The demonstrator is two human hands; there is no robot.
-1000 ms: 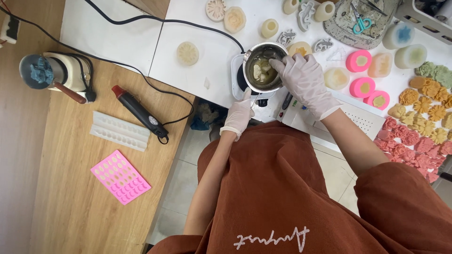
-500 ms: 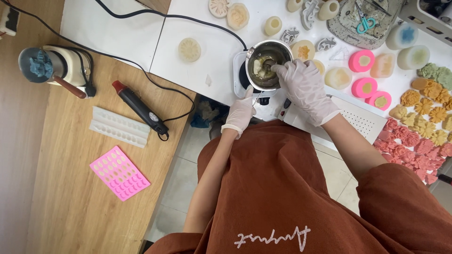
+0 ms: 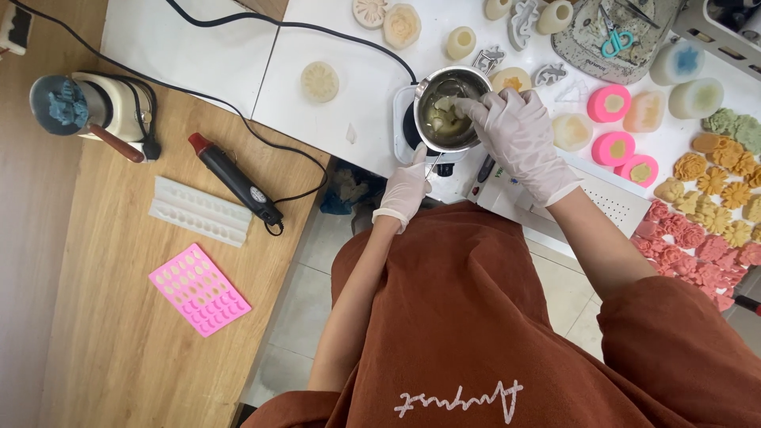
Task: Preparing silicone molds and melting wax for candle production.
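Your right hand [image 3: 519, 135] covers the metal pot [image 3: 448, 111] rim, grasp unclear; left hand [image 3: 406, 186] grips its mostly hidden handle, upper centre.

**Work area layout**

You stand between two surfaces. To your left runs a wooden bench [image 3: 119, 341] with a light, straight grain — its edge steps inward where it meets the white table [image 3: 214, 55]. The white table spans the top of the view and shows a seam between two panels. Beneath you, the floor [image 3: 309, 301] is laid in pale tiles with thin grout lines. Lighting is even and soft — shadows are faint.
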